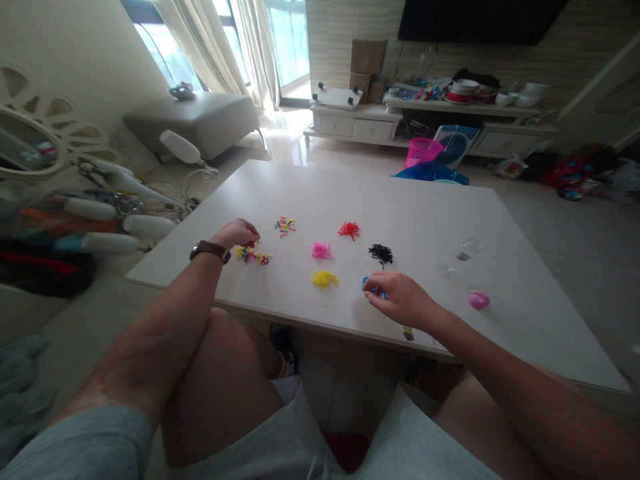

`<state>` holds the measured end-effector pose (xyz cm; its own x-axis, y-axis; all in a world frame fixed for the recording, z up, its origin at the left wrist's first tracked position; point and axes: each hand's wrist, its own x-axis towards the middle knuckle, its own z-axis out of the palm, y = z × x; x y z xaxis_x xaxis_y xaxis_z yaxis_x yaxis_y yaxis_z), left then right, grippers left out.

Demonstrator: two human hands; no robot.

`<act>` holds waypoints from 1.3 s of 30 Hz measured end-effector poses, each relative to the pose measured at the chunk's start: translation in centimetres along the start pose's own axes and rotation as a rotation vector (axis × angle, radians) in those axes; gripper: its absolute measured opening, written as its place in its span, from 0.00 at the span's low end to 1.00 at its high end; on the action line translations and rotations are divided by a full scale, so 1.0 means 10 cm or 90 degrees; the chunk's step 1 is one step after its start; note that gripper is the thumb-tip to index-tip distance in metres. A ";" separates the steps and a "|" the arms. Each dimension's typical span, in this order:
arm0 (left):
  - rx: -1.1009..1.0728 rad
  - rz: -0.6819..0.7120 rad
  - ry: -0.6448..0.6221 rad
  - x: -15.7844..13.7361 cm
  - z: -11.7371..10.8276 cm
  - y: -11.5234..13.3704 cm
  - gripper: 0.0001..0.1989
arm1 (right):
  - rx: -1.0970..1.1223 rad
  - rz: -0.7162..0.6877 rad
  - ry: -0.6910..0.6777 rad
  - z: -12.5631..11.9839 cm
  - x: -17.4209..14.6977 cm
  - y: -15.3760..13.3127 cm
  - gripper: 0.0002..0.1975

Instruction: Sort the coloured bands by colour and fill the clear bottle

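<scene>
At the left of the white table (300, 183), my left hand (241, 233), with a brown watch on the wrist, is closed in a pinch. Something tiny shows at its fingertips, too small to name. Just below lies a pile of multicoloured small pieces (253, 256). My right hand (395, 297) reaches down to a pile of small blue pieces (383, 294); its fingers are curled together on the pile and partly hide it. What those fingers pinch is hidden. Between the hands lie piles of thin yellow pieces (325, 279) and pink pieces (321, 251).
Farther back are a red pile (349, 231), a black pile (381, 255) and a mixed pile (285, 225). A pink rounded object (479, 299) and a clear container (470, 249) lie at the right. A small yellow minion figure (409, 333) is near the front edge.
</scene>
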<state>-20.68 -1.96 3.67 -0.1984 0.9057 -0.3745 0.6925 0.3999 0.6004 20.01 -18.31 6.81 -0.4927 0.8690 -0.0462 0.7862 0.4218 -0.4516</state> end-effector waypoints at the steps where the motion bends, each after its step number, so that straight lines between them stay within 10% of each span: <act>1: -0.001 -0.001 -0.004 0.00 0.00 0.00 0.07 | -0.001 0.000 -0.001 0.00 0.00 0.00 0.08; 39: -0.139 0.032 -0.118 -0.02 0.03 -0.02 0.15 | -0.018 -0.012 -0.030 0.04 -0.01 0.02 0.07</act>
<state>-20.53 -2.28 3.42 -0.0231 0.8922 -0.4510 0.5289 0.3937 0.7518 20.06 -18.45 6.33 -0.5241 0.8478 -0.0808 0.7868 0.4456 -0.4272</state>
